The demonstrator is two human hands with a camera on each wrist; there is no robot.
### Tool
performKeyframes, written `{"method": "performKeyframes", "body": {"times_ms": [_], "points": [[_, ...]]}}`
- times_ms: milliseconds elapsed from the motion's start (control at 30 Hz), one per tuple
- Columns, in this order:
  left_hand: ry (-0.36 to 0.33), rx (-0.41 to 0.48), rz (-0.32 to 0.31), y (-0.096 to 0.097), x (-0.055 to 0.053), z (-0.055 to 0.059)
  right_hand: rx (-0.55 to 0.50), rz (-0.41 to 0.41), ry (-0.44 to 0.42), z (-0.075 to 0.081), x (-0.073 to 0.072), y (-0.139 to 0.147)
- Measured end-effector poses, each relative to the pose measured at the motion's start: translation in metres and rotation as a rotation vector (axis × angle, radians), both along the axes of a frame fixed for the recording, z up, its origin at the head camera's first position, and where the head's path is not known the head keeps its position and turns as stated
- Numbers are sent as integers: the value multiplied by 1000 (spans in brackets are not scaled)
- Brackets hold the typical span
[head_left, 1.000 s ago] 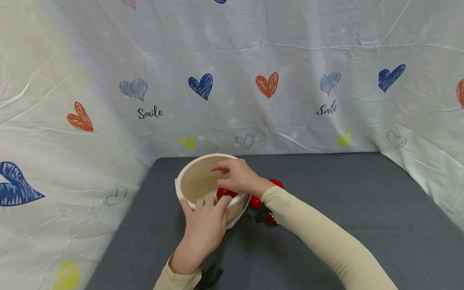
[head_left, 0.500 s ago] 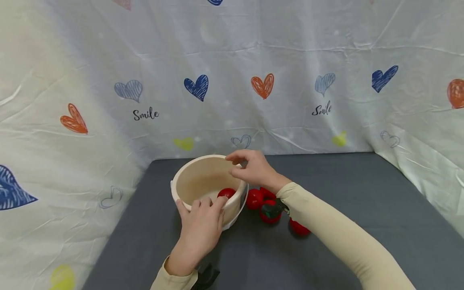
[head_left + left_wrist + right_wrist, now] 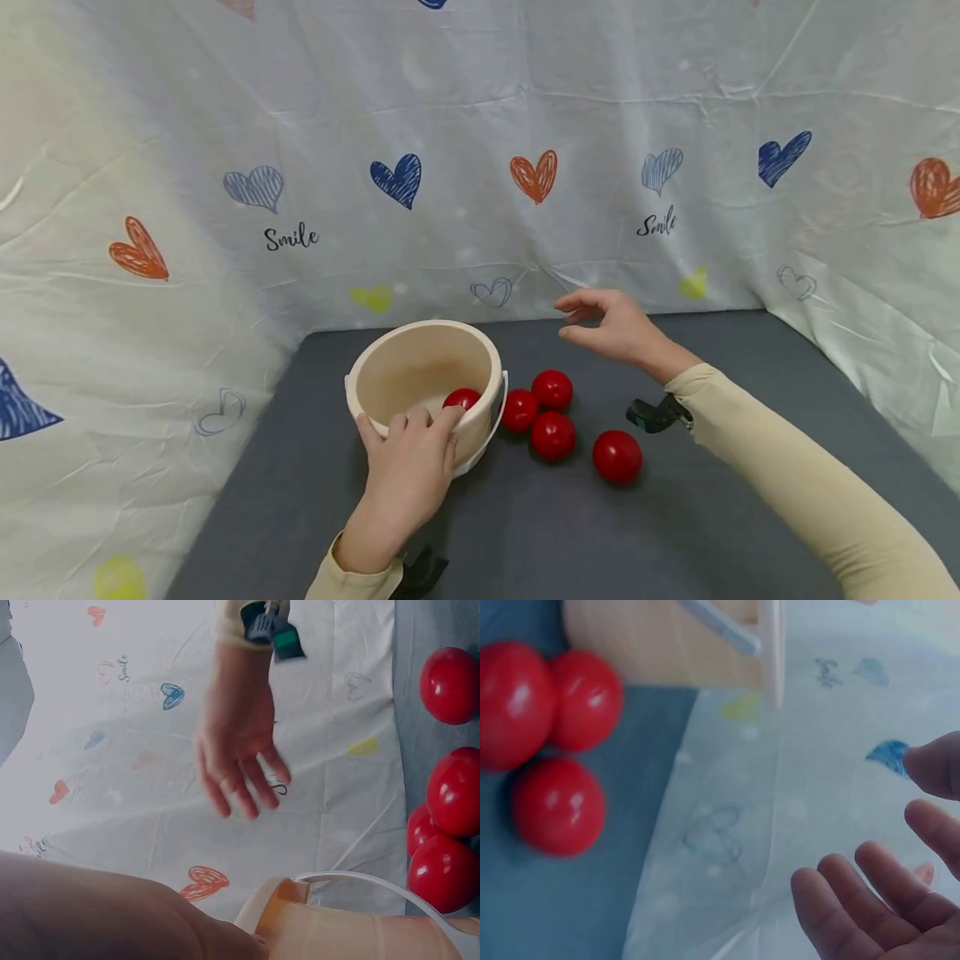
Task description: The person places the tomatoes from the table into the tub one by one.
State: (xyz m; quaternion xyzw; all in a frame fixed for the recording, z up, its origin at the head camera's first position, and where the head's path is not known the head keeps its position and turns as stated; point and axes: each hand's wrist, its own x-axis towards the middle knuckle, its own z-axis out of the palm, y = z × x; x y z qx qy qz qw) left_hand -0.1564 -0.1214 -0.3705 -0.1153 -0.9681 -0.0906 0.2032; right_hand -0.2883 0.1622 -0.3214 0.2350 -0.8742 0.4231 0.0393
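Observation:
A cream bucket (image 3: pixel 420 367) with a white handle stands on the grey table, and one red ball (image 3: pixel 462 398) lies inside it. My left hand (image 3: pixel 408 467) grips the bucket's near rim, fingers curled over the edge. Several red balls (image 3: pixel 552 435) lie on the table just right of the bucket; the rightmost one (image 3: pixel 617 456) sits apart. My right hand (image 3: pixel 611 323) hovers above and behind the balls, empty, fingers loosely spread. The left wrist view shows the bucket (image 3: pixel 345 926), the balls (image 3: pixel 450 684) and the right hand (image 3: pixel 238 746). The right wrist view shows three balls (image 3: pixel 555 806) beside the bucket wall (image 3: pixel 667 645).
A white cloth printed with hearts and "Smile" (image 3: pixel 480 167) hangs as a backdrop behind and on both sides of the grey table (image 3: pixel 750 433). Bare tabletop lies to the right and in front of the balls.
My right hand has let go of a red ball inside the bucket, lifted out and moved right, away from the bucket. The balls beside the bucket are now uncovered. The left hand keeps its hold.

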Motion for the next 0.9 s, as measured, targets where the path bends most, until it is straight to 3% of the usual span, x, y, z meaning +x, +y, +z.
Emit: {"method": "performKeyframes", "body": {"times_ms": [200,400,667,900], "points": [[1,-2,-1,1,0,0,70,-51,-24,-22,17,44],[-11,-5,8,1,-1,0,88,-61,-55,-52,33,70],[21,1,5,-1,0,-1,107,-4,-83,-99,51,78],[12,3,4,-1,1,0,152,51,-97,-126,61,74]]}}
